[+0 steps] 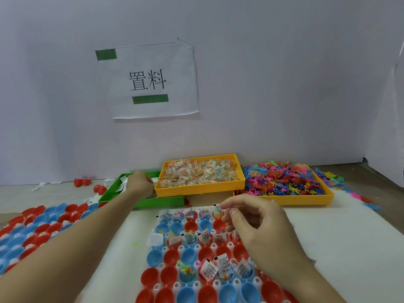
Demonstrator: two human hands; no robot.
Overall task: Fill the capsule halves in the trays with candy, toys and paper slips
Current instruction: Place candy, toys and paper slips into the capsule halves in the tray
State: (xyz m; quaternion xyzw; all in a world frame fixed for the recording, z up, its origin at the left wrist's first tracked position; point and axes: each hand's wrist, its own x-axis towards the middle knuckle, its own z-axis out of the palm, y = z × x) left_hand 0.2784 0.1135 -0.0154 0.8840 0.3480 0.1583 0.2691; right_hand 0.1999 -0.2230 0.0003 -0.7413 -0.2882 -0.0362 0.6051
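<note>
paper slip (216,206) pinched in the right hand (260,224) over the far row of the capsule tray (196,254) on the counter (341,237). left hand (141,182) reaches into the green tray (140,202) of slips, its grip hidden, cannot tell. candy tray (200,186) and toy tray (306,200) lie far right

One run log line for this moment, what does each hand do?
left hand: reaching into green tray | right hand: pinching paper slip over capsule tray
</note>
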